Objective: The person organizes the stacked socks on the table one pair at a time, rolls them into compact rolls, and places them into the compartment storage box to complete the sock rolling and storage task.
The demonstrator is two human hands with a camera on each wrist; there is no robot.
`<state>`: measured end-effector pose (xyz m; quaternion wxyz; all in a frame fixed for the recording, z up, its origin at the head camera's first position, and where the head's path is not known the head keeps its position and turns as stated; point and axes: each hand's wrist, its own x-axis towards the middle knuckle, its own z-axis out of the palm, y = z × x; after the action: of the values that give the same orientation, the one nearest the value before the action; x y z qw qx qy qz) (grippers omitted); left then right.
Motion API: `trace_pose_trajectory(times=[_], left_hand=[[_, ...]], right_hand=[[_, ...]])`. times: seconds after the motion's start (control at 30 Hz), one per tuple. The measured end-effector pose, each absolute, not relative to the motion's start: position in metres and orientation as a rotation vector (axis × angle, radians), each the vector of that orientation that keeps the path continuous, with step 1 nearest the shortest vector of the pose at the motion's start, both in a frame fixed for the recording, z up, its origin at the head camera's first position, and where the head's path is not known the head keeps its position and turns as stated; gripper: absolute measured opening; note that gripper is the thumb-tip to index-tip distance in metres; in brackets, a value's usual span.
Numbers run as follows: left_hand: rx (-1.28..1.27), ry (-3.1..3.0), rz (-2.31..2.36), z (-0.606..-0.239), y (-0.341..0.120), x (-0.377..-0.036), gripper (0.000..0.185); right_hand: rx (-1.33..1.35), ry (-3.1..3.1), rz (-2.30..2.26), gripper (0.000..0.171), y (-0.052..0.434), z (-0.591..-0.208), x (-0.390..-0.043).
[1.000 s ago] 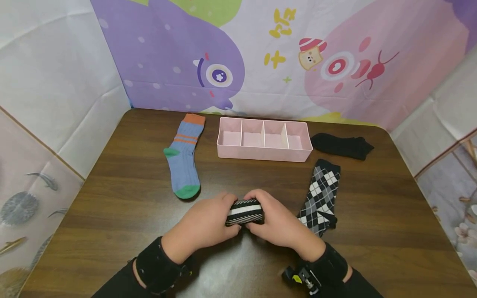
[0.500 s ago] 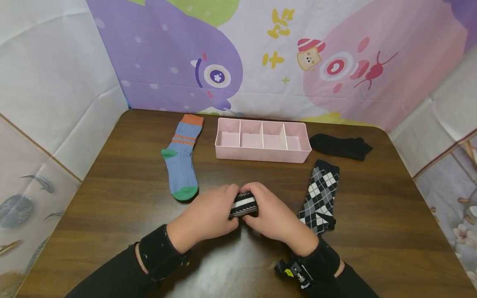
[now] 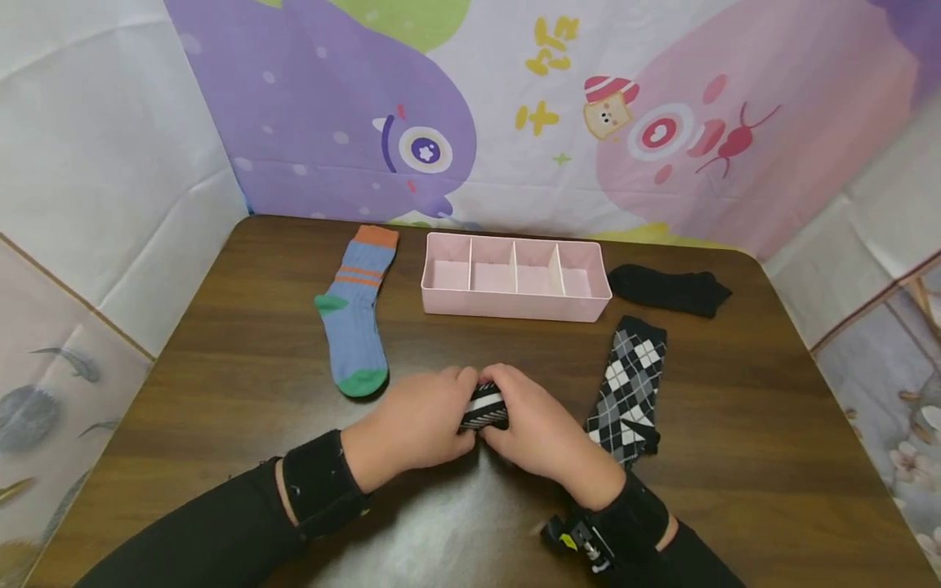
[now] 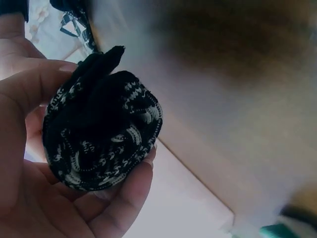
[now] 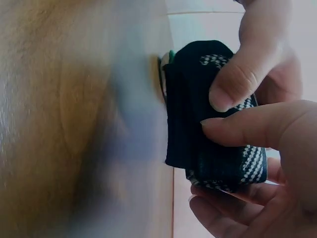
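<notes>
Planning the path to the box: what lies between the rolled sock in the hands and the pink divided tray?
In the head view, only bare brown table lies between the rolled striped sock and the pink tray; the blue sock and argyle sock lie off to either side.

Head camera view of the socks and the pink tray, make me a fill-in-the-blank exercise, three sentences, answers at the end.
1. Both hands hold a rolled black-and-white ____ sock.
2. The pink tray is split into ____ compartments.
3. The blue sock has a ____ toe.

Missing words: striped; four; green
</notes>
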<state>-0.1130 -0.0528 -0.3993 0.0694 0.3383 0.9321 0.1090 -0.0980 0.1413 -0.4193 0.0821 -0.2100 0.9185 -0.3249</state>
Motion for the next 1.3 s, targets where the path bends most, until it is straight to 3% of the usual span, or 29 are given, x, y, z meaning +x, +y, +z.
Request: trace_pose_trajectory(times=[0.3,0.77,1.1,1.3], left_hand=[[1.05,2.835,0.268,-0.393,-0.046,-0.118,0.044],[1.134,2.785,0.509,-0.412,-0.05,-0.123,0.041],[1.082,2.734,0.398,-0.373,-0.065,-0.184,0.048],[0.874,2.954,0.449,-0.359,-0.077,-0.23,0.029]], right_hand=[[-0.629,2.789,-0.876,0.059,0.143,-0.413,-0.104],[-0.716,2.754,-0.728,0.057,0.143,-0.422,-0.112],[-0.545,2.829,-0.579,0.052,0.136,-0.414,-0.119],[-0.451,2.925,-0.572,0.06,0.135,-0.402,-0.127]])
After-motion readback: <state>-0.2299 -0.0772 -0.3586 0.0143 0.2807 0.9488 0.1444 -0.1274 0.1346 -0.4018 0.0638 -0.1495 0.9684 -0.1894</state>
